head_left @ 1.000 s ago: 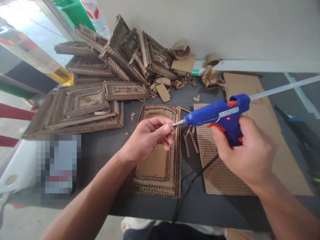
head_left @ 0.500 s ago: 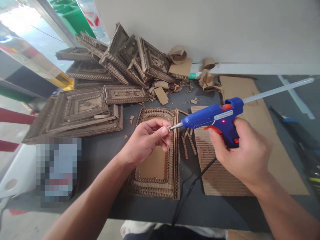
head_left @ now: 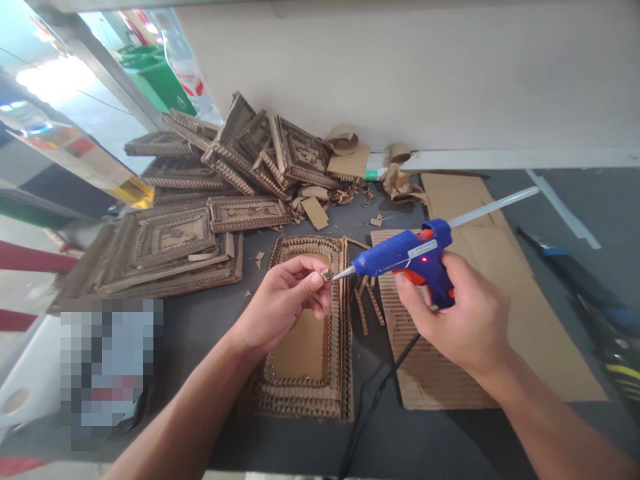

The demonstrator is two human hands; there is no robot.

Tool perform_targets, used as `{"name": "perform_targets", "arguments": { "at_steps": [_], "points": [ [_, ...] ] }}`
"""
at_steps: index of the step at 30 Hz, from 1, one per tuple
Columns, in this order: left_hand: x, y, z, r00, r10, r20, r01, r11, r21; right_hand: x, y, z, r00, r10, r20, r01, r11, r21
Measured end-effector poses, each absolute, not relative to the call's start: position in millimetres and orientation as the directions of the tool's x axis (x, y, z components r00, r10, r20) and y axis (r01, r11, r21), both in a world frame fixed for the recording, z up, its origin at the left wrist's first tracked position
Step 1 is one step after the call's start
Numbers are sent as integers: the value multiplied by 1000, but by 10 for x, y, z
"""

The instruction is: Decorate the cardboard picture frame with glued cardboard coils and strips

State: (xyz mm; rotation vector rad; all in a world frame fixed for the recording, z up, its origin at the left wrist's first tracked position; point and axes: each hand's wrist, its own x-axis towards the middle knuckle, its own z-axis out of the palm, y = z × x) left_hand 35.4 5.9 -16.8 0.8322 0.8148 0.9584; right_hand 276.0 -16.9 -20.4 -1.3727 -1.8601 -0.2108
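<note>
Between thumb and fingertips, my left hand [head_left: 287,300] pinches a small piece of corrugated cardboard [head_left: 327,274]. My right hand [head_left: 463,310] is wrapped round the handle of a blue hot glue gun [head_left: 400,253], whose red light is lit. A finger rests at its orange trigger [head_left: 409,277]. The metal nozzle points left, at or very close to the cardboard piece. A clear glue stick [head_left: 495,205] juts from the gun's back. Below my left hand lies a rectangular cardboard frame [head_left: 300,403] with ridged borders, partly covered by that hand.
Several finished-looking cardboard frames [head_left: 225,167] are heaped at the back left. Thin cardboard strips [head_left: 367,310] lie right of the frame, beside corrugated sheets [head_left: 435,373]. The gun's black cord [head_left: 373,407] runs toward the front edge. A knife-like tool and spare glue stick [head_left: 565,207] are at right.
The view has tilted up and shifted slightly, so the scene sits lower. The trigger looks pulled further in. The nozzle stays at the cardboard piece, which is turned a little.
</note>
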Motion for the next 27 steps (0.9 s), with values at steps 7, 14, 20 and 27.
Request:
{"name": "perform_targets", "arguments": {
  "at_steps": [7,14,20,27],
  "points": [
    [344,40,-182,326,916,-235,-297,335,894,2733,-124,-229,-39,733,679,840,392,-375],
    [354,35,-162,321,918,-235,-248,320,914,2722,-119,-263,-42,721,691,839,401,-368],
    [366,43,-112,297,914,-278,-268,359,894,2735,-112,-275,-50,700,713,857,397,-329],
    [361,49,-102,284,912,-295,-275,372,887,2736,-112,-285,-57,698,714,865,391,-314]
  ]
}}
